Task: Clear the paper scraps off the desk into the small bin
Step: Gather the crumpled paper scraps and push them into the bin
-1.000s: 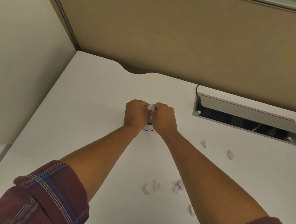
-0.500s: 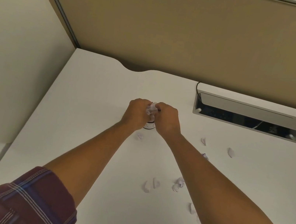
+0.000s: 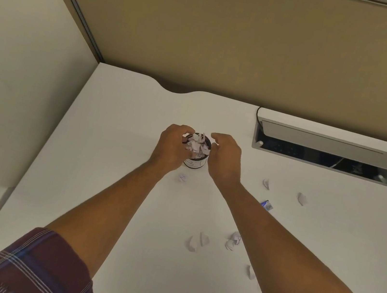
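Bin (image 3: pixel 195 163): upright on tabletop (image 3: pixel 114 159), heaped with crumpled paper (image 3: pixel 196 144).
Left hand (image 3: pixel 172 146): curled against the bin and paper.
Right hand (image 3: pixel 226 156): open, empty, beside bin.
Scraps (image 3: pixel 233 241): several loose on tabletop.

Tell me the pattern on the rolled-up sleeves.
Dark maroon plaid with thin white and blue lines, clearest on the left sleeve in the head view.

Desk (image 3: pixel 118 134): smooth, matt white laminate look. Small bin (image 3: pixel 195 163): glossy white wall with dark line markings, stuffed with crumpled white paper (image 3: pixel 196 144). Scraps (image 3: pixel 193 244) nearer than the bin: thin, creased paper. Cable hatch (image 3: pixel 324 143), right of the bin: brushed grey metal look. Sleeves (image 3: pixel 40 271): woven plaid cloth.
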The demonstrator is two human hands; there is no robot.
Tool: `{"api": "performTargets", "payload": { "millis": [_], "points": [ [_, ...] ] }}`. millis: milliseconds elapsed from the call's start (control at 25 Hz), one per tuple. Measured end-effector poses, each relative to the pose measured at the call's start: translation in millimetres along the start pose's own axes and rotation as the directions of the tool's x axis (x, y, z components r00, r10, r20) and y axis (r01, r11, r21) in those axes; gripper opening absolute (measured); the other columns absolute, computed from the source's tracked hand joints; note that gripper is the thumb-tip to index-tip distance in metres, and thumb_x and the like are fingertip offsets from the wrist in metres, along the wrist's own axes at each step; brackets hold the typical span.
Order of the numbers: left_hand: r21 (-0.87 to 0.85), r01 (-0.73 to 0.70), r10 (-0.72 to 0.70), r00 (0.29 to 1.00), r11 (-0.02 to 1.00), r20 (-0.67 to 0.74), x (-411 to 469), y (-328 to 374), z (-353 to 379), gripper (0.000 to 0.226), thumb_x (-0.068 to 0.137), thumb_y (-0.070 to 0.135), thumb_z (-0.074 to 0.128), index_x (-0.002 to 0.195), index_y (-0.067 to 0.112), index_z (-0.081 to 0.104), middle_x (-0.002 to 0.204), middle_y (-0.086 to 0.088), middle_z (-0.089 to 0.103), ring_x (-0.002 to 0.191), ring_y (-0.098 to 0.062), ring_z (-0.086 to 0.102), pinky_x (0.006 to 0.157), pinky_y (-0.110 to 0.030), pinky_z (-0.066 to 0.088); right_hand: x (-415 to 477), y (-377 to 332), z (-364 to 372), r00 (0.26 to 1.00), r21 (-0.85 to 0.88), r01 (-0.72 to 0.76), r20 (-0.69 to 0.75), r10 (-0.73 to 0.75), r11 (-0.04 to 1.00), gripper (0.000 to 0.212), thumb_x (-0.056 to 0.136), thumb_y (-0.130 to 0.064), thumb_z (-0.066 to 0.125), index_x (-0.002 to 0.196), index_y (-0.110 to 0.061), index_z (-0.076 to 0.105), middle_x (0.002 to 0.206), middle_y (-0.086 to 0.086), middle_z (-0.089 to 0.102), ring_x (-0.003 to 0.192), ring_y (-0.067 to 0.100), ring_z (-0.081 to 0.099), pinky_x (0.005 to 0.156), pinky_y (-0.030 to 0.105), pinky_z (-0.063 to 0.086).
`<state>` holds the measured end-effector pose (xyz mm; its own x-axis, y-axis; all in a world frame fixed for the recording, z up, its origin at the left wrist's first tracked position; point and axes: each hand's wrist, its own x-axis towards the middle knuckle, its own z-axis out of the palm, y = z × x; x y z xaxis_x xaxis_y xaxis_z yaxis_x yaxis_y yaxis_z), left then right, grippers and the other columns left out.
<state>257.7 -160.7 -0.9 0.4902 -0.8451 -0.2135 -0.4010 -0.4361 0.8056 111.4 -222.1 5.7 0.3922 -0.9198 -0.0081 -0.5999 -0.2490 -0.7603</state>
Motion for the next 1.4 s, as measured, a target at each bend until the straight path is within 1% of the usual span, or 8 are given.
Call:
{"api": "performTargets", "payload": {
  "millis": [80,160,360,520,800,1000,1200,1400],
  "points": [
    [0.051,-0.061,0.061,0.998,0.997,-0.014,1,-4,-3,0.068,0.067,0.015,0.097,0.127,0.020,0.065,0.134,-0.007,0.060,0.105,-0.018,0.066,0.083,-0.017,0.054,-3,1,3,0.965,-0.200,0.214,0.196,-0.175,0.956,0.043,0.095,-0.010,0.059,0.138,-0.006,0.057,0.142,0.016,0.058,0.130,0.032,0.055,0.111,0.032,0.038],
    [0.175,-0.096,0.097,0.995,0.980,0.006,3,-8,-6,0.083,0.069,0.030,0.095,0.141,0.024,0.055,0.144,-0.004,0.057,0.128,-0.025,0.058,0.105,-0.037,0.051,-5,2,9,0.882,-0.379,0.441,0.352,-0.314,0.814,0.055,0.092,-0.017,0.058,0.146,-0.009,0.045,0.153,0.014,0.047,0.141,0.031,0.044,0.117,0.044,0.036],
    [0.559,-0.046,-0.099,0.969,0.828,0.227,1,-29,-15,0.142,0.058,0.059,0.093,0.162,0.026,0.003,0.168,-0.004,0.026,0.157,-0.030,0.021,0.118,-0.056,0.031,-15,17,21,0.816,-0.567,0.506,0.560,-0.146,0.650,0.085,0.088,-0.053,0.025,0.159,-0.010,0.006,0.169,0.011,0.009,0.157,0.026,0.008,0.126,0.051,0.006],
    [0.595,-0.040,-0.145,0.955,0.803,0.260,-8,-53,-10,0.140,0.065,0.058,0.089,0.163,0.023,-0.005,0.174,-0.004,0.004,0.161,-0.027,0.002,0.126,-0.057,0.018,-11,21,28,0.804,-0.655,0.537,0.588,-0.088,0.532,0.089,0.090,-0.061,0.032,0.160,-0.016,0.001,0.170,0.011,-0.002,0.157,0.026,-0.004,0.124,0.055,-0.007],
    [0.564,-0.154,-0.005,0.963,0.811,0.270,-9,-60,8,0.128,0.076,0.058,0.081,0.162,0.021,-0.006,0.174,0.002,0.000,0.162,-0.020,-0.003,0.126,-0.059,0.008,14,3,40,0.762,-0.686,0.547,0.645,0.053,0.480,0.096,0.081,-0.067,0.047,0.159,-0.020,0.016,0.168,0.008,0.017,0.157,0.024,0.006,0.121,0.059,-0.013],
    [0.676,-0.255,0.072,0.955,0.691,0.286,-13,-70,12,0.132,0.079,0.061,0.077,0.159,0.020,-0.020,0.173,-0.001,-0.017,0.160,-0.029,-0.014,0.125,-0.062,0.004,28,-9,45,0.726,-0.691,0.533,0.670,0.156,0.488,0.089,0.084,-0.065,0.050,0.157,-0.020,0.024,0.163,0.005,0.033,0.152,0.024,0.026,0.121,0.061,-0.012],
    [0.784,-0.338,0.168,0.941,0.521,0.294,-13,-72,11,0.122,0.083,0.070,0.065,0.162,0.017,-0.011,0.174,-0.005,-0.009,0.161,-0.031,-0.006,0.125,-0.066,0.009,31,-19,42,0.676,-0.664,0.547,0.710,0.198,0.509,0.080,0.090,-0.060,0.049,0.157,-0.023,0.025,0.164,0.003,0.031,0.151,0.025,0.028,0.119,0.067,-0.010],
    [0.784,-0.279,0.084,0.956,0.555,0.282,-13,-61,17,0.121,0.086,0.064,0.068,0.162,0.018,-0.014,0.174,-0.002,-0.013,0.161,-0.032,-0.011,0.123,-0.069,0.005,13,-17,28,0.765,-0.618,0.500,0.644,0.025,0.607,0.060,0.093,-0.028,0.056,0.150,-0.025,0.039,0.155,0.004,0.044,0.143,0.025,0.042,0.119,0.067,0.002]
  ]
}}
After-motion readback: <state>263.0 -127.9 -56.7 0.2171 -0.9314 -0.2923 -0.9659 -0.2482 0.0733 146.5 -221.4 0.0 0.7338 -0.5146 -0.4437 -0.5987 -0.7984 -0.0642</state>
